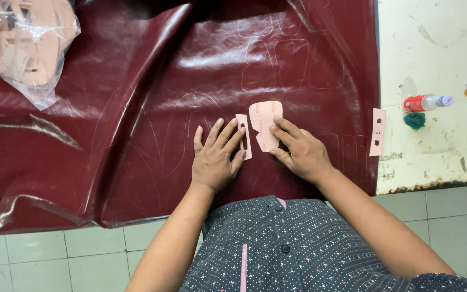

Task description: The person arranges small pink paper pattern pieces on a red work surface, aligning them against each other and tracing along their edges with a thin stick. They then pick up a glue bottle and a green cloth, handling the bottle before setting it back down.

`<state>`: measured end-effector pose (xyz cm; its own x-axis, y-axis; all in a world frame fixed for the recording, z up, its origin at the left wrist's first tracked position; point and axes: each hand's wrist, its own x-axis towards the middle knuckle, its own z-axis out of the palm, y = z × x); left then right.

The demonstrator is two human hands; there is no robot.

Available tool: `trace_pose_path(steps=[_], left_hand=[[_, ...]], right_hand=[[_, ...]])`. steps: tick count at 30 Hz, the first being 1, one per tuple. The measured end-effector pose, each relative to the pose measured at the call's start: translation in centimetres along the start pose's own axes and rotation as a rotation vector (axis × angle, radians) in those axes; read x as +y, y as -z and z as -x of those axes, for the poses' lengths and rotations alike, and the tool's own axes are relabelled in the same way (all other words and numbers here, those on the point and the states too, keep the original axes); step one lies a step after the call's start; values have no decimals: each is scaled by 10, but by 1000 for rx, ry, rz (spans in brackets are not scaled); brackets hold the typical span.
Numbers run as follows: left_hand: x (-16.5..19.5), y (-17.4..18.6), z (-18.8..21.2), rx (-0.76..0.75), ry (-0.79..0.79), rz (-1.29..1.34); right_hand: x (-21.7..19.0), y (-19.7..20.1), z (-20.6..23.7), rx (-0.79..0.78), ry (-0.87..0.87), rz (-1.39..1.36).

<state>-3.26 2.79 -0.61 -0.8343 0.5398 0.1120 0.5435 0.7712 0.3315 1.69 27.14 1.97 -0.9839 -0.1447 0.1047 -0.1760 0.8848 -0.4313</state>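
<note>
A dark dotted shirt (298,254) fills the near edge. Beyond it, a curved pale pink card template (264,123) and a narrow slotted pink strip (244,136) lie flat on glossy maroon leather sheet (136,119) covering the surface. A clear plastic bag (25,43) holds more pink cutouts. The left hand (215,157), spread flat, presses the strip; the right hand (298,151), fingers extended, pins the template.

The person wore a dark grey buttoned shirt (309,254) with tiny pale dots; both forearms were bare
</note>
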Motion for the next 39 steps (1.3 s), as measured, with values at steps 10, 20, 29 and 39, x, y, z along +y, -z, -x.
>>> trace_pose_path(steps=[10,20,29,39], left_hand=[[-2,-2,1,-35,29,38],[-4,-1,1,-45,23,38],[-4,2,1,-72,4,21],[-6,2,1,-74,-15,-3]], right_hand=[[1,0,-2,1,-80,-41],[-10,3,-1,54,-20,-74],[-10,-2,-3,92,-124,37],[-28,-2,-5,-130,29,-154]])
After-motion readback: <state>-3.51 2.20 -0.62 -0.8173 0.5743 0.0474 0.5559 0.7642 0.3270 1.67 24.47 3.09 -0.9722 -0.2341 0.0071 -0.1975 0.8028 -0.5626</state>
